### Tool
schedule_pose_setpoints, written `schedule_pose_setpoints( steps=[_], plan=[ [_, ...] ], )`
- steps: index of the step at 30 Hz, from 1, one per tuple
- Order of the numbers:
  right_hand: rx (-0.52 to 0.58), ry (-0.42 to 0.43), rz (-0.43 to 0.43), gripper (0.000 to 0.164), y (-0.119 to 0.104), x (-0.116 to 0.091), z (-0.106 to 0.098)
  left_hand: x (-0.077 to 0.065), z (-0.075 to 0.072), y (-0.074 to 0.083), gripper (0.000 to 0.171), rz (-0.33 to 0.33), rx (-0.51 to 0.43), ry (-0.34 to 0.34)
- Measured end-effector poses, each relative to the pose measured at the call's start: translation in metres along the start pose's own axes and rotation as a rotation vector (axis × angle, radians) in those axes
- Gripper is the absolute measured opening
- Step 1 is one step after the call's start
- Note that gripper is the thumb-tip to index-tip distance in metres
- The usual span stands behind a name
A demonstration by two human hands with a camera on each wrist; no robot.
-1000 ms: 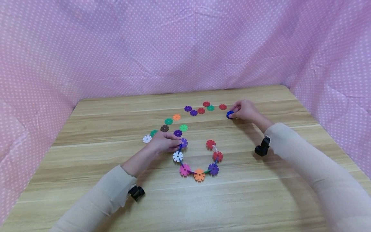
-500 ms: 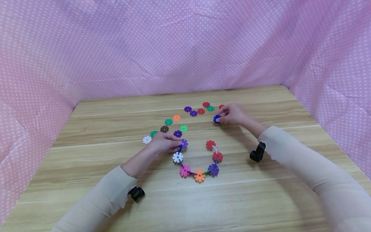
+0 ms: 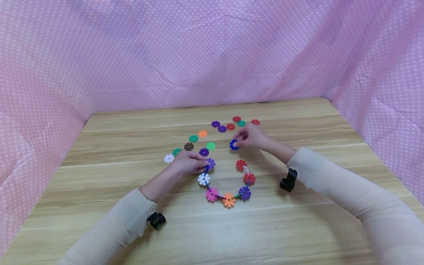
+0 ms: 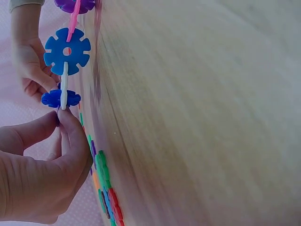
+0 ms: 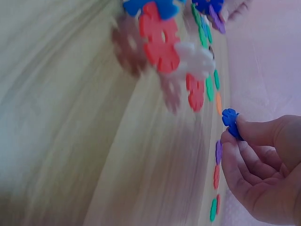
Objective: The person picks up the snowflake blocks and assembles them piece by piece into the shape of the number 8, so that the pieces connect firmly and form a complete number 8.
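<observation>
A U-shaped chain of notched plastic discs lies in the middle of the head view, with an orange disc (image 3: 229,200) at its near bend. My left hand (image 3: 187,162) pinches the purple disc (image 3: 211,164) at the chain's left end, between thumb and fingers. The chain's right end is a red disc (image 3: 241,164), apart from both hands. In my right hand (image 3: 253,137) a loose blue disc (image 3: 233,145) is pinched by thumb and fingertips, beyond the chain's two ends. The right wrist view shows this blue disc (image 5: 230,123) edge-on, partly covered by the thumb.
Loose discs lie in a scattered row beyond the chain, among them a white disc (image 3: 169,158), a brown disc (image 3: 188,147) and a light green disc (image 3: 210,146). Several more, including a red disc (image 3: 230,127), lie farther back. Pink dotted cloth (image 3: 212,55) surrounds the wooden table (image 3: 281,228).
My right hand has carried the blue disc leftward and nearer to me, from the right of the far discs to beyond the chain's opening. The left hand keeps its place on the purple disc.
</observation>
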State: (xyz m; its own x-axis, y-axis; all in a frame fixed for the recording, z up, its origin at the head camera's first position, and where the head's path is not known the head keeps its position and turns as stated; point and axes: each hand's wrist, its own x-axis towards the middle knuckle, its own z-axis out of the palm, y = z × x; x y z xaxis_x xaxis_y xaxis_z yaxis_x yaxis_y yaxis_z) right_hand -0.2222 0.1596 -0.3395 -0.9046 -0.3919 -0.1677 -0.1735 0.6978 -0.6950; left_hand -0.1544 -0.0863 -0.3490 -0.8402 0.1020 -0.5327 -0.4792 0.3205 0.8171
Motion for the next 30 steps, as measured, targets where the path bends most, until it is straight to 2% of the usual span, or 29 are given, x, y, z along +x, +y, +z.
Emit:
schedule_pose_setpoints(
  steps=[8, 11, 18, 26, 30],
  plan=[
    [-0.020, -0.010, -0.094, 0.017, -0.013, -0.004, 0.007, 0.000, 0.000, 0.001, 0.022, -0.001, 0.009, 0.002],
    [-0.015, -0.015, -0.103, 0.016, -0.016, -0.005, 0.008, 0.000, -0.001, 0.001, 0.021, -0.004, 0.011, 0.000],
    [0.080, -0.060, -0.104, 0.015, -0.020, -0.008, 0.015, -0.001, -0.001, 0.001, 0.021, -0.001, 0.007, -0.010],
    [0.050, -0.041, -0.256, 0.007, -0.029, -0.014, 0.033, -0.002, -0.002, -0.001, 0.022, 0.012, 0.005, -0.028],
    [0.039, -0.011, -0.301, 0.007, -0.031, -0.017, 0.039, -0.002, -0.002, -0.001, 0.023, 0.016, -0.018, -0.041]
  ],
)
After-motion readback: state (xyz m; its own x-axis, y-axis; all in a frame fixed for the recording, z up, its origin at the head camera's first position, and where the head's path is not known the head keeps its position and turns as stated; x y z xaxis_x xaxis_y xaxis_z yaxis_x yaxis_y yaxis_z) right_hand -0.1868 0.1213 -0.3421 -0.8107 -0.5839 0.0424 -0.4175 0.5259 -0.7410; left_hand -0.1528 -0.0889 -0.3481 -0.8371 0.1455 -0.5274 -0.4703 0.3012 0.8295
